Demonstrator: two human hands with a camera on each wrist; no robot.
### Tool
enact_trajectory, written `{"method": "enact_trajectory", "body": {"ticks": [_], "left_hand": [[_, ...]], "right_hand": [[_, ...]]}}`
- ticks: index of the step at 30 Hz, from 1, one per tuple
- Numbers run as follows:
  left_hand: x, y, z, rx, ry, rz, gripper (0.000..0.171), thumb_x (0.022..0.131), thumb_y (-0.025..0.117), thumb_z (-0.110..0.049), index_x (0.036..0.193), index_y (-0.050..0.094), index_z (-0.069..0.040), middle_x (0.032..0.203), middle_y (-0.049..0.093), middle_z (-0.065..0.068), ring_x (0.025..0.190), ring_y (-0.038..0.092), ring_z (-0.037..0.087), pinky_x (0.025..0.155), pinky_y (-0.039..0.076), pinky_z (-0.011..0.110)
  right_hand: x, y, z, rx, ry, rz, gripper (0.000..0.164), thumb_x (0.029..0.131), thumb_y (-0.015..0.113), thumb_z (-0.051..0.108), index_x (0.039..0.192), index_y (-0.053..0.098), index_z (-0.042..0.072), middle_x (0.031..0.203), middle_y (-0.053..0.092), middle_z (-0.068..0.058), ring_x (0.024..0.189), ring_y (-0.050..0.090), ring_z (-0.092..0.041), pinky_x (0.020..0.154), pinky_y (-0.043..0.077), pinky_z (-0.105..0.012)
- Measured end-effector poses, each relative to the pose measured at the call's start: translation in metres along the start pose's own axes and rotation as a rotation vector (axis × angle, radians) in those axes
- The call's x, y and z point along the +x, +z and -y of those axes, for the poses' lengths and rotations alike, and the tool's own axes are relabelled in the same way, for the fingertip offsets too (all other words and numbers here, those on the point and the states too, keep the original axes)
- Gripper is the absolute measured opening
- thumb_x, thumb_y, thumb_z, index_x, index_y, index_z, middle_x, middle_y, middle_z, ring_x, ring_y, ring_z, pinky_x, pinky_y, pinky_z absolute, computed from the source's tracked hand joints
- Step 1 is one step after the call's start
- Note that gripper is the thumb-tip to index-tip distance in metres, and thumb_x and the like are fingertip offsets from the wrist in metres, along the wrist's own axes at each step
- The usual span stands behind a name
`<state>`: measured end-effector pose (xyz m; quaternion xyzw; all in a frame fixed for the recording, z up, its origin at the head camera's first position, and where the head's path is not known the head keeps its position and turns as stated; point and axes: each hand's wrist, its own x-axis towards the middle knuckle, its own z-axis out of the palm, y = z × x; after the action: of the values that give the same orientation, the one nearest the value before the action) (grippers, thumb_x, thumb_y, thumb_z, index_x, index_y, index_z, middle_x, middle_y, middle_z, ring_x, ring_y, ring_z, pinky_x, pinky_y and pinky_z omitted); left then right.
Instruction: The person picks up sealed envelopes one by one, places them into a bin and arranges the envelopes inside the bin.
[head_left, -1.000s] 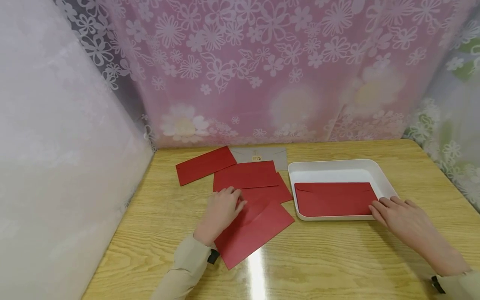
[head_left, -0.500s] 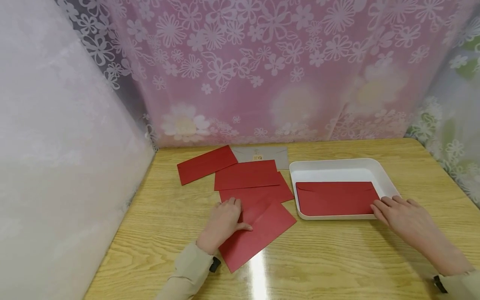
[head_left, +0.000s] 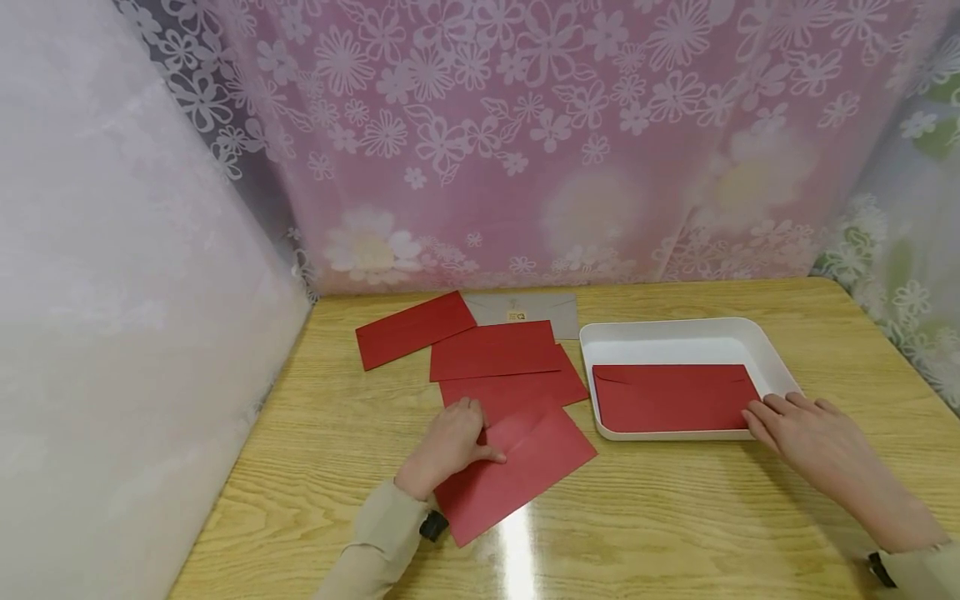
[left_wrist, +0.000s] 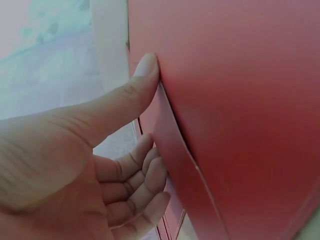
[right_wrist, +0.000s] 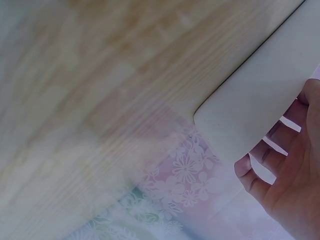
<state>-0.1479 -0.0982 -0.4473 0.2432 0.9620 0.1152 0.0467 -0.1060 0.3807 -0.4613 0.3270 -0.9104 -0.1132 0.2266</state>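
Note:
My left hand (head_left: 453, 446) pinches the nearest red envelope (head_left: 540, 475) at its left part. In the left wrist view the thumb (left_wrist: 145, 70) lies on the envelope's edge by the flap (left_wrist: 175, 155), and the other fingers are bent behind it. More red envelopes (head_left: 491, 350) lie overlapped just beyond. On the right, my right hand (head_left: 802, 433) grips the white tray (head_left: 667, 331) by its front right corner. A red envelope (head_left: 675, 398) lies flat along the tray's front side. The right wrist view shows the fingers bent over the tray wall (right_wrist: 245, 110).
Another red envelope (head_left: 416, 331) lies askew at the back left. A grey envelope (head_left: 558, 312) with a small gold label is partly covered at the back. A flowered pink curtain (head_left: 585, 150) hangs behind the wooden table (head_left: 637, 525), and a pale sheet (head_left: 135, 250) hangs at left.
My left hand has come nearer the front edge, and its thumb now presses on the nearest red envelope, which has shifted slightly. The right hand keeps its place on the tray.

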Motion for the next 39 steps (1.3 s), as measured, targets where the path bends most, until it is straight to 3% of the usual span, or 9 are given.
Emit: {"method": "enact_trajectory", "body": {"ticks": [3, 15, 17, 19, 22, 25, 34, 36, 39], "left_hand": [[0.000, -0.002, 0.000, -0.052, -0.001, 0.044, 0.049, 0.076, 0.088, -0.043, 0.091, 0.059, -0.006, 0.079, 0.049, 0.000, 0.068, 0.047, 0.011, 0.062, 0.044, 0.025], [0.003, -0.003, 0.015, -0.220, 0.121, 0.012, 0.037, 0.084, 0.083, -0.037, 0.102, 0.064, -0.011, 0.085, 0.057, -0.006, 0.074, 0.051, 0.006, 0.067, 0.046, 0.022], [0.003, -0.005, 0.016, -0.235, 0.156, -0.031, 0.029, 0.088, 0.079, -0.033, 0.102, 0.065, -0.012, 0.086, 0.060, -0.006, 0.075, 0.054, 0.005, 0.069, 0.048, 0.022], [0.004, -0.007, 0.017, -0.262, 0.183, -0.073, 0.020, 0.092, 0.075, -0.029, 0.101, 0.064, -0.014, 0.086, 0.064, -0.007, 0.074, 0.056, 0.004, 0.070, 0.049, 0.022], [0.006, -0.011, 0.016, -0.280, 0.202, -0.130, 0.012, 0.098, 0.068, -0.028, 0.101, 0.063, -0.017, 0.084, 0.064, -0.010, 0.067, 0.053, 0.002, 0.063, 0.046, 0.020], [0.008, -0.015, 0.014, -0.244, 0.224, -0.193, 0.011, 0.101, 0.063, -0.031, 0.099, 0.062, -0.020, 0.079, 0.059, -0.012, 0.060, 0.045, 0.002, 0.055, 0.038, 0.018], [0.017, -0.024, 0.008, 0.006, 0.327, -0.392, 0.025, 0.100, 0.065, -0.039, 0.085, 0.058, -0.019, 0.068, 0.044, -0.012, 0.053, 0.038, 0.002, 0.049, 0.026, 0.017], [0.020, -0.028, 0.006, 0.046, 0.338, -0.417, 0.028, 0.100, 0.064, -0.040, 0.084, 0.057, -0.019, 0.067, 0.042, -0.011, 0.052, 0.036, 0.003, 0.049, 0.026, 0.018], [0.025, -0.034, 0.002, 0.095, 0.347, -0.446, 0.030, 0.100, 0.065, -0.041, 0.082, 0.055, -0.019, 0.066, 0.041, -0.011, 0.053, 0.035, 0.004, 0.051, 0.028, 0.019]], "right_hand": [[0.000, 0.001, -0.001, -0.007, -0.008, -0.008, 0.083, 0.106, -0.013, 0.021, 0.109, 0.067, 0.001, 0.103, 0.064, -0.014, 0.086, 0.059, -0.036, 0.056, 0.046, -0.046], [-0.001, 0.002, -0.002, 0.007, -0.005, -0.001, 0.085, 0.105, -0.015, 0.025, 0.108, 0.067, 0.002, 0.104, 0.064, -0.012, 0.087, 0.058, -0.035, 0.056, 0.046, -0.045], [-0.001, 0.001, -0.001, 0.002, -0.004, 0.007, 0.059, 0.113, 0.009, 0.008, 0.109, 0.068, 0.002, 0.105, 0.064, -0.013, 0.087, 0.059, -0.035, 0.056, 0.046, -0.046], [0.000, -0.001, 0.000, 0.002, 0.003, 0.017, 0.030, 0.103, 0.039, -0.005, 0.109, 0.068, 0.001, 0.105, 0.065, -0.013, 0.088, 0.059, -0.036, 0.057, 0.047, -0.047], [0.000, -0.003, 0.001, 0.009, 0.019, 0.045, 0.037, 0.073, 0.067, -0.005, 0.110, 0.069, 0.001, 0.105, 0.065, -0.014, 0.090, 0.059, -0.037, 0.058, 0.048, -0.048], [0.000, -0.003, 0.001, 0.014, 0.031, 0.060, 0.034, 0.077, 0.066, -0.007, 0.110, 0.069, 0.002, 0.106, 0.065, -0.014, 0.091, 0.059, -0.037, 0.060, 0.048, -0.049], [-0.002, -0.001, 0.001, 0.012, 0.016, 0.056, 0.034, 0.102, 0.037, -0.009, 0.112, 0.068, 0.002, 0.108, 0.064, -0.014, 0.093, 0.059, -0.036, 0.061, 0.050, -0.050], [-0.003, 0.000, 0.000, 0.011, 0.010, 0.041, 0.054, 0.111, 0.014, 0.002, 0.112, 0.068, 0.002, 0.108, 0.064, -0.014, 0.092, 0.059, -0.036, 0.060, 0.049, -0.049], [-0.003, 0.000, -0.001, 0.009, 0.001, 0.026, 0.074, 0.110, -0.006, 0.016, 0.112, 0.067, 0.002, 0.107, 0.064, -0.013, 0.091, 0.059, -0.036, 0.060, 0.049, -0.049]]}}
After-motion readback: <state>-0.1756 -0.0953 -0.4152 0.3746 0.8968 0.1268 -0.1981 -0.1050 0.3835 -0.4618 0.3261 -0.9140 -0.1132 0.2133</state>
